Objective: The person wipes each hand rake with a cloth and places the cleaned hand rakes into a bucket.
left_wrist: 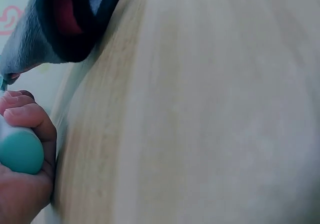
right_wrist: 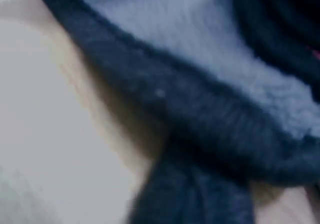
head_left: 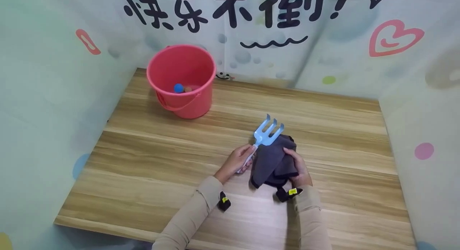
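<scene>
My left hand (head_left: 238,159) grips the pale handle of a blue hand fork (head_left: 265,135), whose three tines point up and away. In the left wrist view, curled fingers (left_wrist: 31,118) wrap the handle, and its rounded teal end (left_wrist: 21,151) shows. A dark grey cloth (head_left: 275,160) with black edging hangs folded in my right hand (head_left: 301,167), thumb on top and the other fingers mostly hidden. The fork's head lies over or against the cloth's upper part. Close up in the right wrist view, the cloth (right_wrist: 165,28) fills the upper right and hides the fingers.
A red bucket (head_left: 194,102) with its handle down stands at the back left of the wooden table (head_left: 151,171). Inside are a blue ball (head_left: 178,88) and a small brownish thing (head_left: 187,89). Printed fabric walls (head_left: 230,56) border the table at the back and sides.
</scene>
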